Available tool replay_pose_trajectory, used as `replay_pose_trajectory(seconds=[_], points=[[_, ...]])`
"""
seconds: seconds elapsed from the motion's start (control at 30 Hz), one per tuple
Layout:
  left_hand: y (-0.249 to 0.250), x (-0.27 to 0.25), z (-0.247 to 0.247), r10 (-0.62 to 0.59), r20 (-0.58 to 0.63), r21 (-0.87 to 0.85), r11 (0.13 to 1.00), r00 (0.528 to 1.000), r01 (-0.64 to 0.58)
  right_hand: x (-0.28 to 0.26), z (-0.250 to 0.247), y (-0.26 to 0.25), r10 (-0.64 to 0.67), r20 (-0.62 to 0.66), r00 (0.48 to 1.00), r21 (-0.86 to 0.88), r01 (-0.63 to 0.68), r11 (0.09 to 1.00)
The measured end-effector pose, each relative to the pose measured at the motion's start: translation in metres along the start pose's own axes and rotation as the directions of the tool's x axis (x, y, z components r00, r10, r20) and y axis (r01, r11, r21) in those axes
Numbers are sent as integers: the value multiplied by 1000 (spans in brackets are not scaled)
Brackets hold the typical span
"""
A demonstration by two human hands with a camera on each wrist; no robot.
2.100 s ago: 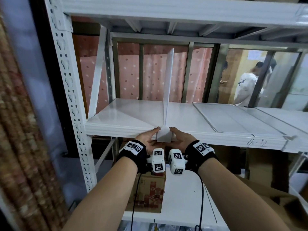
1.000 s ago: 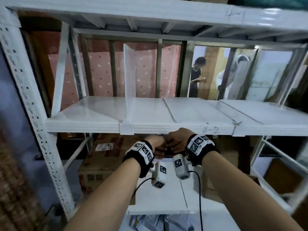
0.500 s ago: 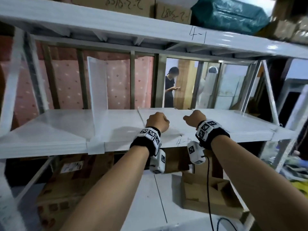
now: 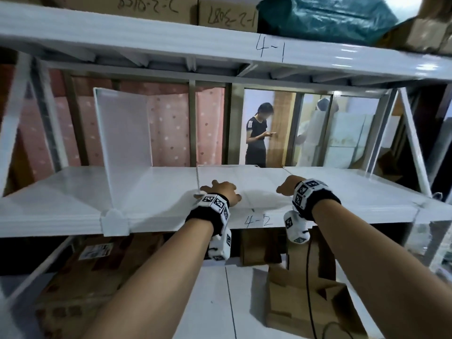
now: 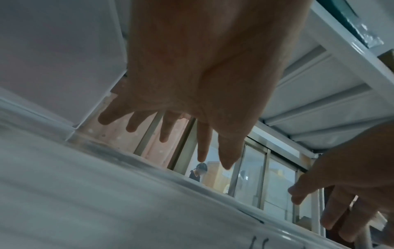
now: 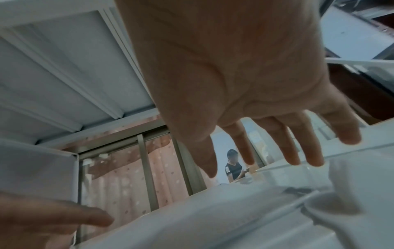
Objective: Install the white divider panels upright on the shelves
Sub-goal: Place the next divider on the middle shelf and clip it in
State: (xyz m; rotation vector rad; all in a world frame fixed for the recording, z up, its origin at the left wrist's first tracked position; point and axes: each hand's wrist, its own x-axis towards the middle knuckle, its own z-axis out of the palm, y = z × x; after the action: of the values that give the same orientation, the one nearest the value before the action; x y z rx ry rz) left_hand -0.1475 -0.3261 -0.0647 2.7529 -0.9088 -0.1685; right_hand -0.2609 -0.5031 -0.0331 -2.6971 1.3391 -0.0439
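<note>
One white divider panel (image 4: 126,135) stands upright on the middle shelf (image 4: 61,211), its front clip (image 4: 115,222) hooked over the shelf's front lip. To its right, a second panel (image 4: 241,185) lies flat on the same shelf, beside the handwritten "4-2" mark (image 4: 258,220). The left hand (image 4: 220,192) reaches over the flat panel's near left corner and the right hand (image 4: 287,188) hovers past its right side; both wrist views show the fingers extended and spread, gripping nothing. Whether any fingertip touches the panel cannot be told. The likely risk lies in the lift: the thin sheet sits flush on the shelf, so spread fingers may slip off its edge, or a raised panel could swing into the standing divider nearby. Two people stand beyond the rack.
</note>
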Motion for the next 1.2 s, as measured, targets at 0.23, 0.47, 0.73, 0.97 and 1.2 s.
replay_pose_trajectory(seconds=[0.23,0.47,0.73,0.97,1.2], points=[[49,-36,7,4,80,115,993,997,-13,13,11,11,-249,-28,968,-11,249,969],[65,-43,24,-92,69,107,991,993,84,13,-7,31,-299,63,952,325,264,908],[64,-6,47,-134,-48,-54,990,990,132,15,-18,35,-129,28,991,800,55,597],[67,-47,12,-189,-163,-177,971,968,160,-2,-60,34,130,-199,971,941,153,302],[68,-38,23,23,-185,-372,924,983,-92,-36,-76,14,140,-461,876,878,427,218]])
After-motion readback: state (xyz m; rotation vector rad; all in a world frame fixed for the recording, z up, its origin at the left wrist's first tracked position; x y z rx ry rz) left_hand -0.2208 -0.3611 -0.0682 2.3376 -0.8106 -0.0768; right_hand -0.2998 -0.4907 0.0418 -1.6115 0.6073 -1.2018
